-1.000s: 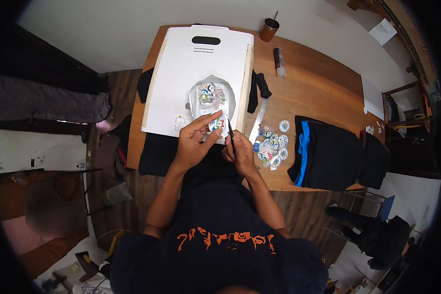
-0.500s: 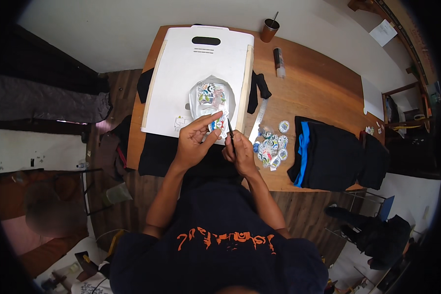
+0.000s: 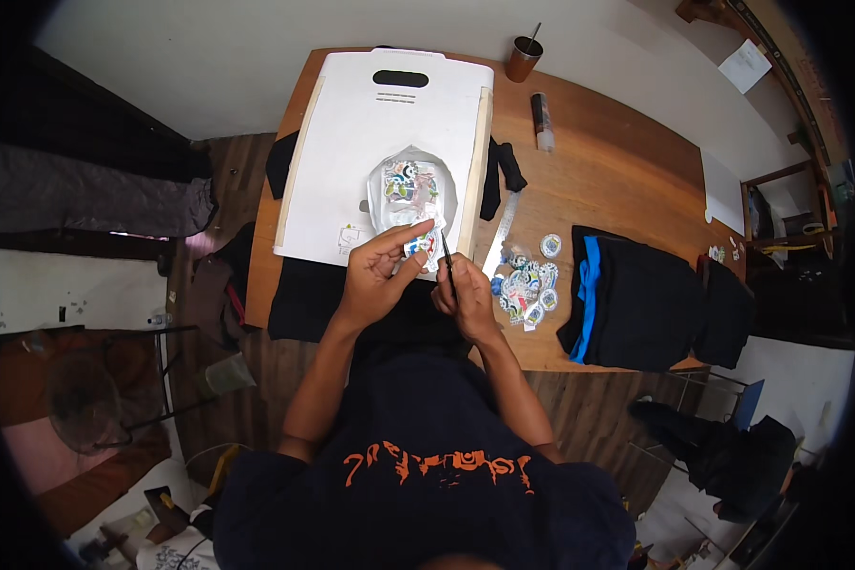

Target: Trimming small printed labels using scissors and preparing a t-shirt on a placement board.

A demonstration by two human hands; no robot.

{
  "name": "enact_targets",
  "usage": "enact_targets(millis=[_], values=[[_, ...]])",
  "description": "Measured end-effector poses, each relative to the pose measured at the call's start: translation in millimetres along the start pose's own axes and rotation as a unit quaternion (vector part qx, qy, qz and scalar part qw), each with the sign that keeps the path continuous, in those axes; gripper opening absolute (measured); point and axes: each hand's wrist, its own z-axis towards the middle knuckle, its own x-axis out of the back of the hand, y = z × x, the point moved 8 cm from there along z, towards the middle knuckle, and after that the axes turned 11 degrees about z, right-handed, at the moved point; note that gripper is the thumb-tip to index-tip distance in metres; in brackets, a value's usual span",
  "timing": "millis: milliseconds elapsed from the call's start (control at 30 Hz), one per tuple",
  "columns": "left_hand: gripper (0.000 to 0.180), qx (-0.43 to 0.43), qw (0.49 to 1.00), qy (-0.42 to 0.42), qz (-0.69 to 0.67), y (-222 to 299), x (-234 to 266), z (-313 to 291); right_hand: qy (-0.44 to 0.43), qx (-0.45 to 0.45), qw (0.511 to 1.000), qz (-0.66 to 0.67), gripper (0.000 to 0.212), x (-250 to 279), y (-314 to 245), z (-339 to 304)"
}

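My left hand [image 3: 374,282] pinches a small printed sticker [image 3: 422,245], white with blue, red and green, between thumb and fingers. My right hand [image 3: 466,297] is closed round a slim black pointed tool [image 3: 448,255], its tip up against the sticker's right edge; whether it is a craft knife or small scissors I cannot make out. Just beyond both hands sits a whitish bowl [image 3: 449,195] with several colourful cut pieces in it. The bowl stands on a white panel [image 3: 337,152] with an oval black slot near its far edge.
Right of my hands lies a pile of round printed stickers [image 3: 527,287], beside a metal ruler [image 3: 505,228]. Farther right are folded black clothes [image 3: 636,302] with a blue strip. A brown cup [image 3: 522,62] and a dark bottle [image 3: 541,122] stand at the back of the wooden table [image 3: 627,161].
The sticker in my left hand has turned slightly, and the tool's tip has shifted a little along its edge. Both hands stay in nearly the same place.
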Motion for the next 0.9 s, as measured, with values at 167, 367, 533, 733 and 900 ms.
enact_targets(millis=[167, 367, 533, 733, 900], values=[[0.039, 0.006, 1.0, 0.003, 0.002, -2.5, 1.1, -0.8, 0.003, 0.001, 1.0, -0.004, 0.038, 0.3, 0.7, -0.1], [0.039, 0.001, 1.0, 0.005, 0.001, -4.8, 3.8, 4.7, -0.004, 0.004, 1.0, -0.007, 0.039, 4.2, 1.9, 4.8], [0.038, 0.013, 1.0, 0.013, 0.007, -15.0, 10.4, 7.6, -0.005, 0.002, 1.0, -0.002, 0.039, 4.1, 2.1, 8.6], [0.036, 0.054, 0.996, 0.048, 0.05, -70.3, 33.2, -6.0, 0.04, -0.041, 0.998, -0.037, 0.04, 46.3, 45.5, -0.1], [0.035, 0.07, 0.995, 0.052, 0.04, -108.5, 47.9, -7.5, 0.021, -0.051, 0.997, -0.059, 0.039, 62.6, 59.8, 8.7]])
